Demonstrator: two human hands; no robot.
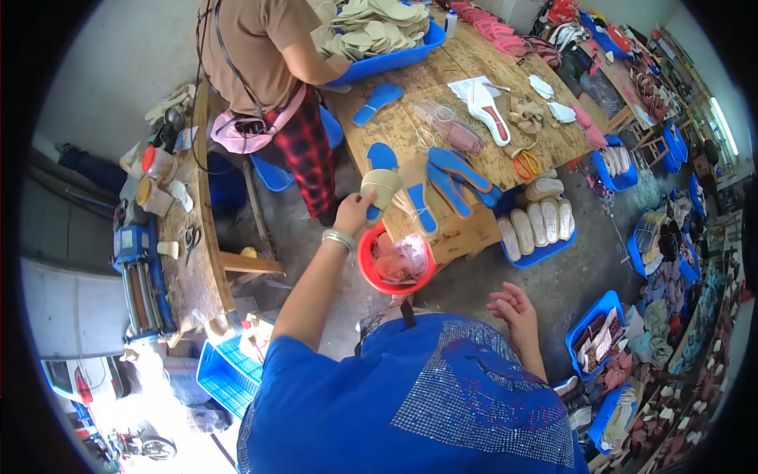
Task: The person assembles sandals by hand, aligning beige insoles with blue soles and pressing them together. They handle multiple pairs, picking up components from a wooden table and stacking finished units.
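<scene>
The left hand (355, 212) grips the edge of a tan piece (383, 184) over a blue sole (381, 154) by the near end of the wooden worktop (395, 130), while the right hand (515, 314) is empty, its fingers loosely bent. A red bucket (365, 265) below has pink and white scraps (399, 257) in it. A blue tray (543, 258) holds pale shoes (537, 227), and a blue tub (395, 62) is heaped with pale flat shapes (383, 31).

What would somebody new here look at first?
Probably the bright red tub, beside the wooden table's near end. Next, perhaps the blue insoles on top, near the left hand holding a beige piece, and the blue bin heaped with pale flat pieces farther back.
</scene>
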